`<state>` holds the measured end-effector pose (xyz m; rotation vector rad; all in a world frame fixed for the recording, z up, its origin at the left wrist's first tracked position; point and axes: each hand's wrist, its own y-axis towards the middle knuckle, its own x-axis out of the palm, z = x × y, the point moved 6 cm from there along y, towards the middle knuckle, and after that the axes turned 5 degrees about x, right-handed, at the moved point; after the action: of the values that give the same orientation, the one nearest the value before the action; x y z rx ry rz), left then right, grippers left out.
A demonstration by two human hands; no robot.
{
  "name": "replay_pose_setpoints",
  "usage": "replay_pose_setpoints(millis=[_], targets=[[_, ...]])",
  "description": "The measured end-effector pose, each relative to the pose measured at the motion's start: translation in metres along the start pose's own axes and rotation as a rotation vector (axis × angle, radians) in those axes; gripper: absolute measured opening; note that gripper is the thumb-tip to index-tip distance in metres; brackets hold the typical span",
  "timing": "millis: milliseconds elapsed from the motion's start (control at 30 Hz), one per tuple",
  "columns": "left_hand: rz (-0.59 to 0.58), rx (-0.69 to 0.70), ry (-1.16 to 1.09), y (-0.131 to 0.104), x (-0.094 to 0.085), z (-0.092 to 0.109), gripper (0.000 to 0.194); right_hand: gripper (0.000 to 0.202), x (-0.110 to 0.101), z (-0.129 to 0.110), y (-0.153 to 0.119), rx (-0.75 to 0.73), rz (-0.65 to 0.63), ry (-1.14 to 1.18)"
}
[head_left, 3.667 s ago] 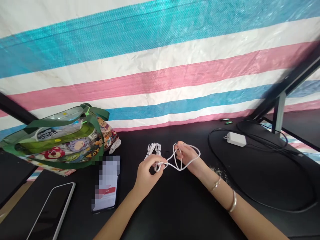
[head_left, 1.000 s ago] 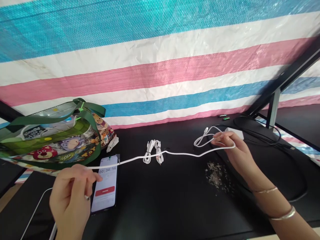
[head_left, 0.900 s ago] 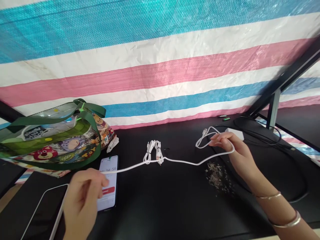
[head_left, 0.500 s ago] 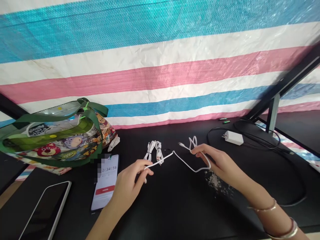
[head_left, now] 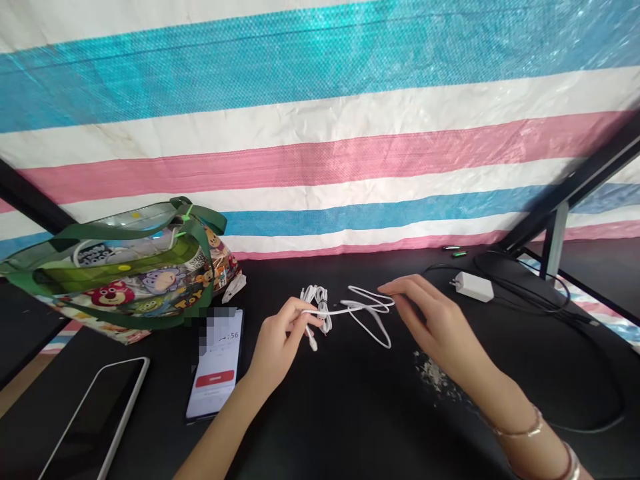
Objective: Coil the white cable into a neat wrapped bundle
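Note:
A loose white charging cable (head_left: 371,308) runs between my two hands above the black tabletop. My left hand (head_left: 289,333) pinches it between thumb and fingers, and a plug end dangles below the fingertips. At the other side my right hand (head_left: 425,313) has its fingertips closed on loops of the same cable. Just behind the left fingertips lie white cables (head_left: 323,308) in tied bundles, partly covered by that hand.
Left of my hands lie a lit phone (head_left: 215,380) and a dark tablet-like device with a white edge (head_left: 95,420). Behind them stands a cartoon-print bag (head_left: 160,283). At right are a white charger (head_left: 474,287), black cable (head_left: 615,373) and pale crumbs (head_left: 435,373).
The cable between my hands has been drawn into flatter, folded loops. My right hand's fingers have straightened around it. The view has shifted slightly, moving the surroundings down and right.

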<state>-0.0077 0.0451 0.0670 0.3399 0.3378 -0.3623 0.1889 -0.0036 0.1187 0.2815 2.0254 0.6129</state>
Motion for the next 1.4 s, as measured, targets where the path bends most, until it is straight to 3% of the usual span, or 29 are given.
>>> replay_pose_setpoints(millis=[200, 267, 500, 600, 733, 833, 967, 1133, 1400], targets=[[0.084, -0.116, -0.337, 0.02, 0.008, -0.008, 0.028, 0.018, 0.038, -0.015, 0.007, -0.073, -0.197, 0.145], [0.123, -0.156, -0.418, 0.023, 0.009, -0.013, 0.034, 0.017, 0.049, -0.013, 0.008, -0.029, -0.228, 0.197], [0.337, -0.279, -0.603, 0.014, 0.009, -0.034, 0.044, 0.024, 0.076, -0.013, 0.004, 0.063, -0.38, 0.369], [0.363, -0.292, -0.59, 0.011, 0.01, -0.036, 0.047, 0.027, 0.079, -0.015, 0.003, 0.088, -0.397, 0.41], [0.317, -0.256, -0.547, 0.01, 0.011, -0.034, 0.047, 0.034, 0.079, -0.01, 0.002, 0.18, -0.28, 0.557], [0.206, -0.177, -0.424, 0.011, 0.013, -0.028, 0.042, 0.038, 0.076, 0.0, 0.002, 0.286, -0.149, 0.638], [0.065, -0.085, -0.278, 0.012, 0.021, -0.024, 0.037, 0.044, 0.07, 0.008, 0.003, 0.318, -0.061, 0.616], [-0.017, -0.174, -0.368, 0.009, 0.032, -0.029, 0.034, 0.049, 0.074, 0.014, 0.002, 0.377, -0.103, 0.722], [0.029, -0.14, -0.384, 0.009, 0.03, -0.032, 0.034, 0.047, 0.084, 0.019, -0.002, 0.443, -0.127, 0.885]])
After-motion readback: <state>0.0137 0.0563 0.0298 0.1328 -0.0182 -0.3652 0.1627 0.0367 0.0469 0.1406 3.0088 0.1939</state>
